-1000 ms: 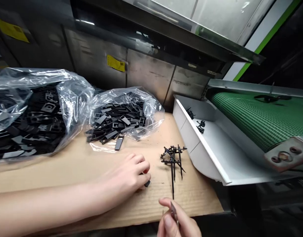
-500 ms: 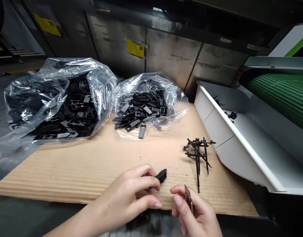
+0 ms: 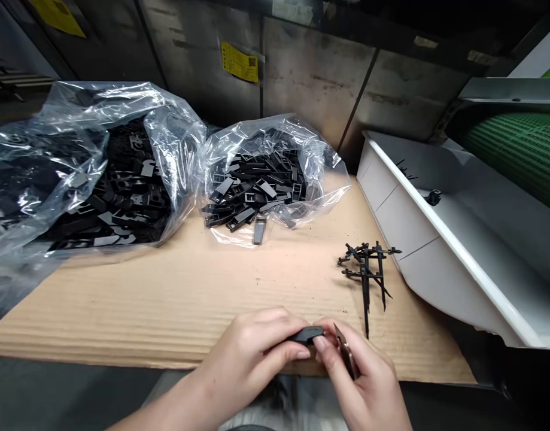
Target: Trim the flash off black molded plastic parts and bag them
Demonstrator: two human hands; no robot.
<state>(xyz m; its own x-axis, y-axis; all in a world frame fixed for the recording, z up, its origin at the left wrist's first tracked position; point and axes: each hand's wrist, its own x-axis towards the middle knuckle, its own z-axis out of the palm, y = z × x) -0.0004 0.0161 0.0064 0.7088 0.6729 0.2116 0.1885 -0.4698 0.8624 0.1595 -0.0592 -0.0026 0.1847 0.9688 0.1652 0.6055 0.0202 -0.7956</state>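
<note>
The desk (image 3: 122,305) is covered by a sheet of corrugated cardboard (image 3: 176,299), its ribs running side to side and a few dark specks scattered near its right end. Toward the back stand two open clear plastic bags, the larger bag (image 3: 90,102) at left and the smaller bag (image 3: 266,140) just beside it, both heaped with flat black plastic parts (image 3: 252,191). One loose black part (image 3: 259,230) lies on the smaller bag's front flap, while a tangle of black plastic sprues (image 3: 367,266) sits directly on the cardboard, well to the right.
</note>
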